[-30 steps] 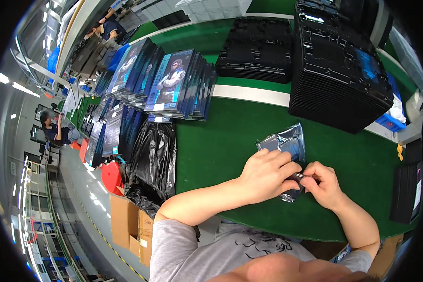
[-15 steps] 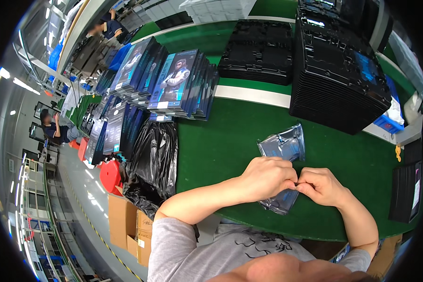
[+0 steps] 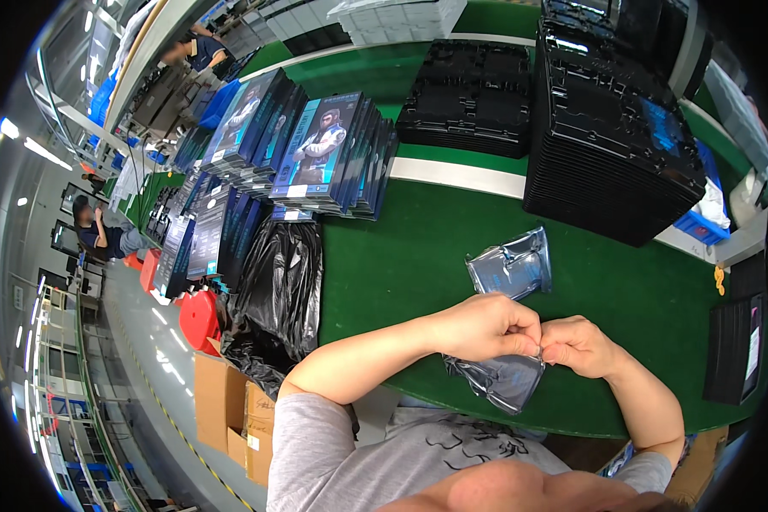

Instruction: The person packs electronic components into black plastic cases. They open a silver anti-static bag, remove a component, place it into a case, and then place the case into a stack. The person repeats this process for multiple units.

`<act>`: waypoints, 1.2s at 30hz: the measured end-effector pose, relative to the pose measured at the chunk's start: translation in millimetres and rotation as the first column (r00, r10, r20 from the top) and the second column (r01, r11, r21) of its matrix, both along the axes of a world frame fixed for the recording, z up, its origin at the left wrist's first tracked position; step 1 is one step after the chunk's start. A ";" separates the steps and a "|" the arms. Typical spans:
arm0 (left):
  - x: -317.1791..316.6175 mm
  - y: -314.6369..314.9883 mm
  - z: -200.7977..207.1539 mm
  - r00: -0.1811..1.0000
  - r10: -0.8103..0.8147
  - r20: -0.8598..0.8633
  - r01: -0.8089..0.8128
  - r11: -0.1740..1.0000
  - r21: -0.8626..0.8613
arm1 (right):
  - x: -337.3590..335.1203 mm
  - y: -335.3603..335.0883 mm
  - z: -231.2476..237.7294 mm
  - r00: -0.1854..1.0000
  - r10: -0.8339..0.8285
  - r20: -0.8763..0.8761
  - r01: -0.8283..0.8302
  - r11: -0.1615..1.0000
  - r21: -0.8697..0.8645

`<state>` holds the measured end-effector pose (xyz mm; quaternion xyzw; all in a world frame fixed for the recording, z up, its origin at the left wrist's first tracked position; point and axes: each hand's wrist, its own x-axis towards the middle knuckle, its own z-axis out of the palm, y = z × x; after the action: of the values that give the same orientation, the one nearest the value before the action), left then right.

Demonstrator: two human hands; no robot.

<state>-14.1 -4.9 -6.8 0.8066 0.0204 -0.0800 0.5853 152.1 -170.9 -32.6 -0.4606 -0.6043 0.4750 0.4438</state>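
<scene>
Both hands meet over the near part of the green table at a shiny silvery-grey plastic bag (image 3: 512,384) with a flat dark item inside. My left hand (image 3: 491,326) is closed, pinching the bag's upper edge between thumb and fingers. Right beside it, my right hand (image 3: 578,346) pinches the same edge, fingertips almost touching the left ones. The bag hangs tilted below the hands, near the table's front edge. Just beyond my left hand lies a second shiny bag (image 3: 512,264), flat on the green table top (image 3: 401,264), its lower part hidden by that hand.
Stacks of black plastic trays (image 3: 614,145) rise at the far right. Printed boxes (image 3: 316,154) stand in piles at the far left, above a black plastic sack (image 3: 282,286). Cardboard cartons (image 3: 222,410) and a red stool (image 3: 200,321) are on the floor. Other people work in the distance.
The bag in my hands has come nearer to me and swung lower, apart from the second bag. My hands have moved slightly toward me, still pinching.
</scene>
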 end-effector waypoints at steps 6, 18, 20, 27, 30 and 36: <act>2.6 -4.1 -14.4 0.966 0.259 0.017 -0.258 0.964 -0.064 | -0.9 -0.5 -3.2 0.968 -0.189 -0.164 0.136 0.947 -0.290; 8.0 1.9 -2.4 0.934 0.357 0.028 -0.352 0.902 0.251 | 0.0 9.0 -3.8 0.939 -0.273 -0.211 0.211 0.938 -0.276; 7.6 -0.3 -0.8 0.941 0.337 0.040 -0.332 0.890 0.312 | -0.8 8.9 -2.5 0.953 -0.253 -0.168 0.205 0.943 -0.261; 7.4 -3.7 0.5 0.961 0.250 0.121 -0.277 0.884 0.376 | -2.8 8.9 1.5 0.956 -0.264 0.126 0.285 0.939 -0.194; 4.9 -7.0 -7.0 0.959 0.212 0.189 -0.270 0.889 0.371 | -4.0 10.0 6.6 0.917 -0.240 0.320 0.264 0.964 -0.031; 0.5 -3.3 5.8 0.968 0.102 0.229 -0.181 0.917 0.356 | -10.6 6.2 13.8 0.804 -0.363 0.471 0.176 0.902 0.394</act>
<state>-13.6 -8.2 -1.0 0.9035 0.0333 0.0521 0.4241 141.5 -164.7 -18.8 -0.5751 -0.7015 0.1508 0.3930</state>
